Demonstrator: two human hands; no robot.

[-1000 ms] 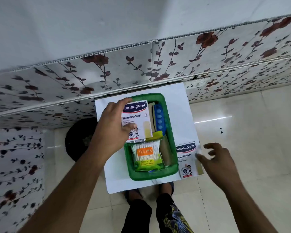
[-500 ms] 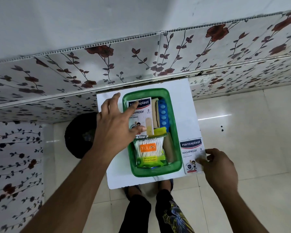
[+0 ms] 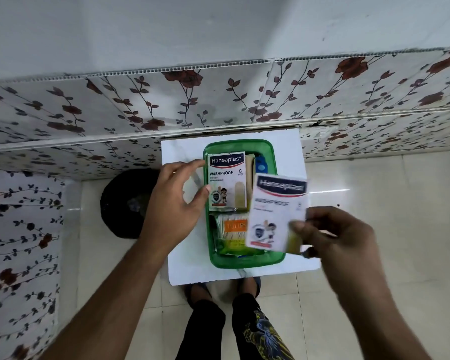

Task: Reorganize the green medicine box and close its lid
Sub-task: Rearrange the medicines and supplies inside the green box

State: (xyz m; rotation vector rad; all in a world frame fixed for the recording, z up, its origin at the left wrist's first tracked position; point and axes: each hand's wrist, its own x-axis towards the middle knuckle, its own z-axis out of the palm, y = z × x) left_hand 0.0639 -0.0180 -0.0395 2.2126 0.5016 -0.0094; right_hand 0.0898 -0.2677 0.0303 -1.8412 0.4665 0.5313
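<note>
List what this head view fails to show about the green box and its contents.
- Lid: none in view; cannot tell where it is.
- Blue item in the green box: mostly covered by the held Hansaplast pack.
- Held pack's small print: motion-blurred; right hand covers its corner.
- Cotton swab pack: label blurred, right side hidden.
- Box floor: covered by the lying Hansaplast pack.

Home interior, floral wall panels (image 3: 140,100), glossy tiled floor (image 3: 374,183)
</note>
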